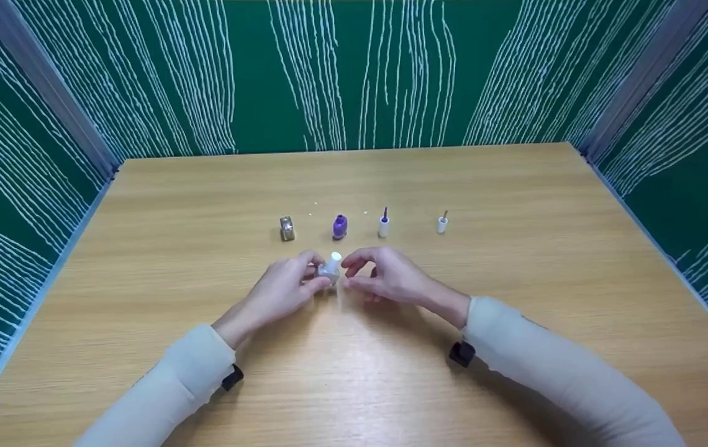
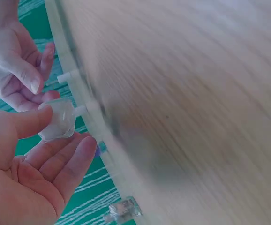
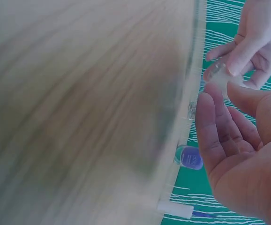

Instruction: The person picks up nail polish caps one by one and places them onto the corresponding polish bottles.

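My left hand (image 1: 285, 282) holds a small clear-white nail polish bottle (image 1: 328, 272) between thumb and fingers, above the table. A bright white top shows on it in the head view; whether that is a cap or the neck I cannot tell. Just right of the bottle is my right hand (image 1: 391, 276), fingers loosely bent, nothing visible between thumb and fingertips. In the right wrist view the right fingers (image 3: 208, 122) partly overlap the bottle, so contact is unclear. Beyond the hands stand a purple nail polish bottle (image 1: 340, 227) and a gold-silver one (image 1: 287, 229), both without caps.
A white cap with a purple brush (image 1: 384, 225) stands brush-up right of the purple bottle. Farther right stands another white cap with a gold-brown brush (image 1: 442, 223). Tiny white specks lie near the bottles on the wooden table (image 1: 354, 372). Green, white-streaked walls (image 1: 391, 74) surround it.
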### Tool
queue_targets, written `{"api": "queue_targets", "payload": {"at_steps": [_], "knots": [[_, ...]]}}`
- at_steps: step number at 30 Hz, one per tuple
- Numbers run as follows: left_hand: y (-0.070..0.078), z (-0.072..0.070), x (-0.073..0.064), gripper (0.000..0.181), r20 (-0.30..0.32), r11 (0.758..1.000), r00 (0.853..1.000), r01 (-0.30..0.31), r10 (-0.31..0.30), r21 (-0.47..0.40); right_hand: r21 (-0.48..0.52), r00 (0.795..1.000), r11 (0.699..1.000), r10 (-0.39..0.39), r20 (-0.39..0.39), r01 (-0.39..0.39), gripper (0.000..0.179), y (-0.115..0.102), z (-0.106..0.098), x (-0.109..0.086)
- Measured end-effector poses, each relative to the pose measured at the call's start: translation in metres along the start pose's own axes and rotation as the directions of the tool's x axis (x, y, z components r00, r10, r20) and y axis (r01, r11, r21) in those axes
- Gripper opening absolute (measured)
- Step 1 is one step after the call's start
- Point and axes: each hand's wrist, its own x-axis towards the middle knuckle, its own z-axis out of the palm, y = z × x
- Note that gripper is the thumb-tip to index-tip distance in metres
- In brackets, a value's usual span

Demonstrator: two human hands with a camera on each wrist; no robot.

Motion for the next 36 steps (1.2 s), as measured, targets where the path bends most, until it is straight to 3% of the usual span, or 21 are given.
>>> {"api": "queue_targets", "payload": {"at_steps": [6,22,36], "knots": [[-0.003,-0.003,0.007,0.031,-0.004,1.000,1.000,0.026,-0.026,-0.013,0.035,0.999,0.999,0.014,-0.043,-0.012,0.030,0.001,0.004,0.013],[-0.023,-0.013,0.015,0.028,-0.018,0.998,1.000,-0.011,0.012,0.055,0.039,0.995,0.998,0.055,-0.086,-0.051,0.029,-0.006,0.019,0.044],[-0.040,-0.023,0.017,0.026,-0.039,0.994,0.998,0.045,-0.041,0.101,0.013,0.990,0.992,0.126,-0.065,-0.125,0.031,-0.014,0.038,0.061]]}}
